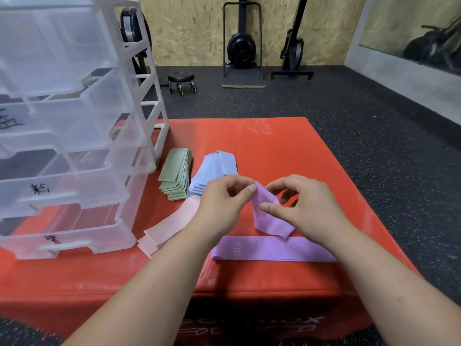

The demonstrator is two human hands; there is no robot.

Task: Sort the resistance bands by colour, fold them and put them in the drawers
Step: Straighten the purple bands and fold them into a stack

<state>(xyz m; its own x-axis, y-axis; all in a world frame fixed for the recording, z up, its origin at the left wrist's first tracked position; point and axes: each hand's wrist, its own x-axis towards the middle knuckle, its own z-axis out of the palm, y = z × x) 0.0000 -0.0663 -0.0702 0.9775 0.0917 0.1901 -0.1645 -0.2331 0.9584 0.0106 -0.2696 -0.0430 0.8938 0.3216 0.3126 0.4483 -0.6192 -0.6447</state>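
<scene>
Both hands hold one purple band (268, 218) just above the red mat (274, 146). My left hand (222, 203) pinches its upper corner, and my right hand (301, 206) pinches its right side, thumb on the fabric. Beneath it a flat purple band (272, 249) lies across the mat. A green stack (175, 176) and a blue stack (212, 171) sit behind my hands. Pink bands (164, 228) lie partly under my left wrist. The clear plastic drawer unit (72, 136) stands at the left with its drawers pulled partly out.
Black rubber floor surrounds the mat. A small wheeled stool (181, 81), a black exercise machine on a stand (242, 46) and a second machine (294, 48) stand along the wooden back wall. A mirror wall runs along the right side.
</scene>
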